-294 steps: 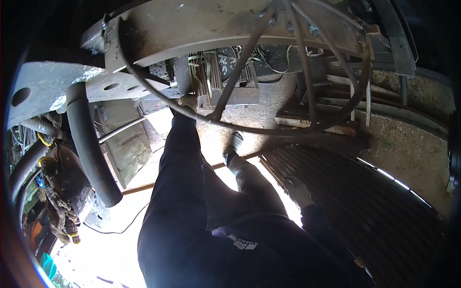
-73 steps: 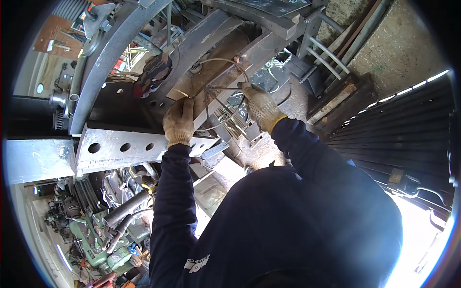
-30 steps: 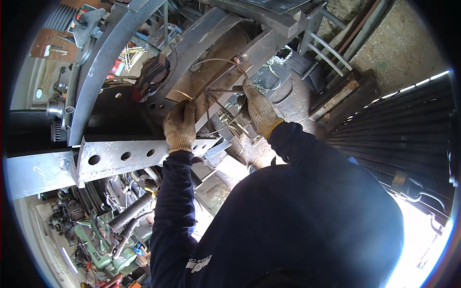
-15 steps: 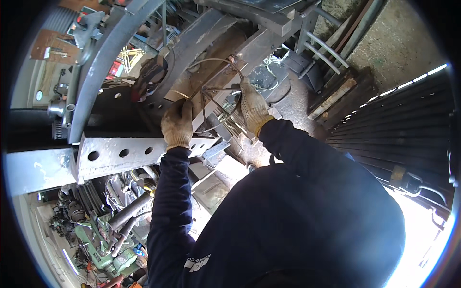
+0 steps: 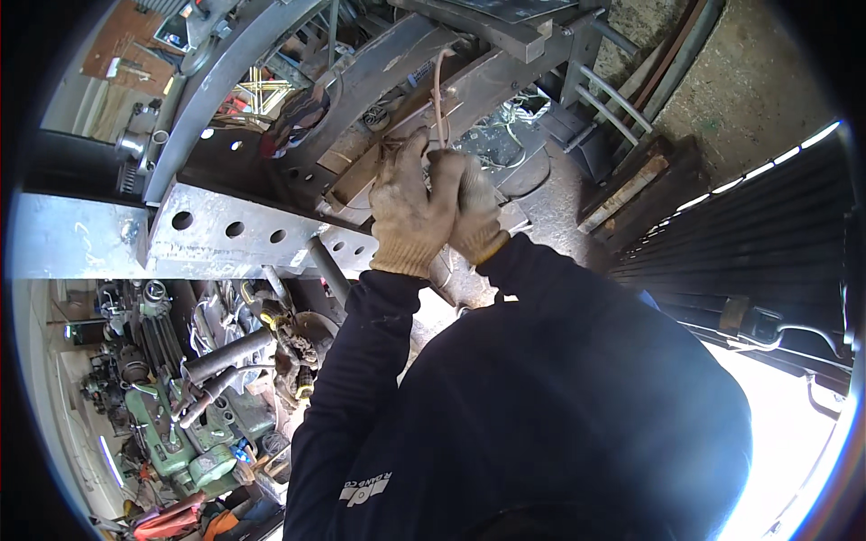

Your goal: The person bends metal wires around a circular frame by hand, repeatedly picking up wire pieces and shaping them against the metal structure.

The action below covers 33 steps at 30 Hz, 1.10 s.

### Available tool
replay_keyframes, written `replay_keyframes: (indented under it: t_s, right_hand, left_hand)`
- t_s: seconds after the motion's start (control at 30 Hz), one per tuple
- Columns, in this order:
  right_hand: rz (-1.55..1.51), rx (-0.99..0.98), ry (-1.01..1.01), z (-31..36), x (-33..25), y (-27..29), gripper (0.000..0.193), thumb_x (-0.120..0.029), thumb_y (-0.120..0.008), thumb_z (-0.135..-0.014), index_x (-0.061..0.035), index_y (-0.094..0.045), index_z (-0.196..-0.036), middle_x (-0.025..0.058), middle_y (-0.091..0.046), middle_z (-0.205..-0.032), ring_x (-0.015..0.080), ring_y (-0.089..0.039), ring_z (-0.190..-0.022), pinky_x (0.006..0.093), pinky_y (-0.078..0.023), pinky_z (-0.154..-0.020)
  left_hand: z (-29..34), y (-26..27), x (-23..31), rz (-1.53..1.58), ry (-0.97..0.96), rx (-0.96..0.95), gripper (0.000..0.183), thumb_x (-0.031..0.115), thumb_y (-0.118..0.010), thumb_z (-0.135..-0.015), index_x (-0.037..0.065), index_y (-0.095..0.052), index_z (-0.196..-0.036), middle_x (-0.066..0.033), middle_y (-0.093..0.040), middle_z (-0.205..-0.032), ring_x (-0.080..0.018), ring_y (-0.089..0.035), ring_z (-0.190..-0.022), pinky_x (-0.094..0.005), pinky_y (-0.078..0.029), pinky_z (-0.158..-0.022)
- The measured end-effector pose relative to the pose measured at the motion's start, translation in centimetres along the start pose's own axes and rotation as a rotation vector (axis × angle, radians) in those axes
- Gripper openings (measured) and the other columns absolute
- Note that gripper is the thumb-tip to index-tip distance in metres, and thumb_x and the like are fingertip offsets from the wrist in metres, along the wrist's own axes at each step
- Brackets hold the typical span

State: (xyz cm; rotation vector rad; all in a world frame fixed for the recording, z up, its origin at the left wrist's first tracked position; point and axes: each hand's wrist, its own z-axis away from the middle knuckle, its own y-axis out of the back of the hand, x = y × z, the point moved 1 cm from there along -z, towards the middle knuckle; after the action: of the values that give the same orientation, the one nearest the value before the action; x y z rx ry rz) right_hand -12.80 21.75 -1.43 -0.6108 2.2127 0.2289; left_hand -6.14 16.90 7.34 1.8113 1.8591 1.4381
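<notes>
Two hands in coarse, cream knit work gloves, raised together against the underside of a steel frame — left hand [image 5: 408,209] and right hand [image 5: 471,206] pressed side by side, touching. Left grip curled, fingers bent toward a thin, pale tan wire [image 5: 439,86] that rises in a narrow loop just above the gloves; right grip closed in a fist around the lower end of that same wire, as far as the knit folds allow telling. Whether the left fingers actually pinch the wire — cannot tell, hidden behind the glove. Dark, smooth long sleeves running down from both wrists to the lower edge.

Just left of the hands, a flat grey steel plate [image 5: 230,233] with a row of round punched holes, dull and scuffed. Above it, a long curved steel beam [image 5: 236,77], painted grey, sweeping up to the left. Near the plate's lower edge, a black rubber hose [image 5: 225,359] among greasy machine parts. Far right, a dark ribbed grille [image 5: 749,234] of close parallel bars, well apart from the gloves. Rough, speckled concrete ground [image 5: 749,77] at upper right
</notes>
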Motion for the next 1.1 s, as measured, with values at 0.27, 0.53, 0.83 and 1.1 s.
replay_keyframes:
  t_s: [0.27,0.53,0.83,1.1]
  right_hand:
    - [0.357,-0.28,0.103,0.3,-6.0,7.3,0.045,-0.033,-0.079,-0.08,-0.0099,-0.064,-0.115,0.0111,-0.066,-0.097,0.0306,-0.068,-0.083,0.0413,-0.056,-0.068]
    - [0.47,-0.744,-0.135,-1.9,-3.0,9.3,0.029,-0.029,-0.06,-0.097,-0.0053,-0.067,-0.111,0.0158,-0.068,-0.092,0.0313,-0.068,-0.09,0.0424,-0.053,-0.082]
    - [-0.271,-0.389,-1.048,-3.9,2.5,8.8,0.032,-0.032,-0.061,-0.095,-0.003,-0.071,-0.102,0.0005,-0.061,-0.076,0.0089,-0.052,-0.061,0.0246,-0.04,-0.053]
    - [-0.519,-0.359,-1.176,-3.0,3.7,8.2,0.03,-0.03,-0.06,-0.096,-0.0019,-0.071,-0.102,0.0,-0.06,-0.071,0.0081,-0.053,-0.054,0.022,-0.04,-0.047]
  left_hand:
    - [3.1,4.2,-1.0,-0.151,-0.115,-0.273,0.023,0.015,-0.064,-0.09,0.009,-0.068,-0.112,-0.0113,-0.067,-0.093,-0.0305,-0.066,-0.083,-0.043,-0.052,-0.076]
    - [1.6,2.2,1.7,-0.549,-0.34,-0.223,0.027,0.021,-0.07,-0.084,0.016,-0.068,-0.111,-0.0064,-0.065,-0.108,-0.0252,-0.062,-0.102,-0.0433,-0.046,-0.087]
    - [3.8,-4.1,2.3,-0.254,0.233,-0.663,0.072,0.039,-0.064,-0.091,0.0,-0.036,-0.144,-0.0248,-0.066,-0.11,-0.0404,-0.067,-0.099,-0.0503,-0.052,-0.085]
    - [3.9,-4.8,1.3,-0.216,0.282,-0.655,0.048,0.027,-0.049,-0.099,0.001,-0.039,-0.138,-0.0238,-0.069,-0.097,-0.0399,-0.069,-0.09,-0.0508,-0.055,-0.074]
